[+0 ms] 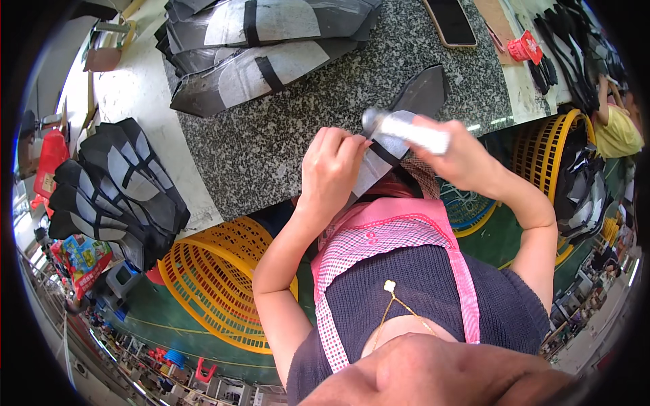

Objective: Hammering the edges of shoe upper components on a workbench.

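Note:
On the near edge of the speckled stone slab lies a dark grey shoe upper piece with a pale grey patch and a black strip across it. My left hand is closed, its thumb and fingertips pinched at the left side of this piece beside the strip. In my right hand is a silvery hammer, slightly smeared by motion. Its round face is just over the piece, close to my left fingertips. I cannot tell whether hammer and piece touch. The piece's near end is partly hidden by my left hand.
Stacks of similar pieces lie at the slab's far left, and another fanned stack on the left. A phone and a red container are at the far right. Yellow baskets stand below the table.

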The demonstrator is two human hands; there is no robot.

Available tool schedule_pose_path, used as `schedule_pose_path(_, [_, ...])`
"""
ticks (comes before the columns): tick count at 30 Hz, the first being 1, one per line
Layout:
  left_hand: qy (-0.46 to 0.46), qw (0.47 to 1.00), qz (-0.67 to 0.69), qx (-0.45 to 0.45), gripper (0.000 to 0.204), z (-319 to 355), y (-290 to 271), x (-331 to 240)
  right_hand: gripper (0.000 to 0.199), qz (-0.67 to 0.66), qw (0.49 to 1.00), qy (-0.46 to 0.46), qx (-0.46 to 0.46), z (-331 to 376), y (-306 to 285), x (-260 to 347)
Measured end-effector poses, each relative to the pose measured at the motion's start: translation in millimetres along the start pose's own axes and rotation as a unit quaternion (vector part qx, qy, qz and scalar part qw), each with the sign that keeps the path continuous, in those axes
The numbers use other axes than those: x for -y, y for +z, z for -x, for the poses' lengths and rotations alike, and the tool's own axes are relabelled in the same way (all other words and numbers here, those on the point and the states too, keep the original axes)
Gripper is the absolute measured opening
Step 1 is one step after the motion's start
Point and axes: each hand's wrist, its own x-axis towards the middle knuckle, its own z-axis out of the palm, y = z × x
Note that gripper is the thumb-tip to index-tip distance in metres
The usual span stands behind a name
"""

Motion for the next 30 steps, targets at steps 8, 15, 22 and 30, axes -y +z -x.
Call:
schedule_pose_path(8, [0.016, 0.997, -0.073, 0.033, 0.016, 17, -18, -8, 0.019, 0.012, 0.995, -0.087, -0.056, -6, 0, 1])
schedule_pose_path(15, [-0.026, 0.997, -0.042, 0.056, 0.013, 19, -26, 0, 0.015, 0.069, 0.995, -0.037, 0.068, -12, 2, 7])
schedule_pose_path(22, [0.031, 0.994, -0.106, 0.029, 0.016, 28, -25, -4, 0.022, 0.041, 0.996, -0.056, 0.048, -6, 15, 22])
schedule_pose_path(30, [-0.026, 0.994, -0.100, 0.028, 0.011, 38, -34, -9, 0.014, 0.048, 0.995, -0.077, 0.033, -21, 8, 25])
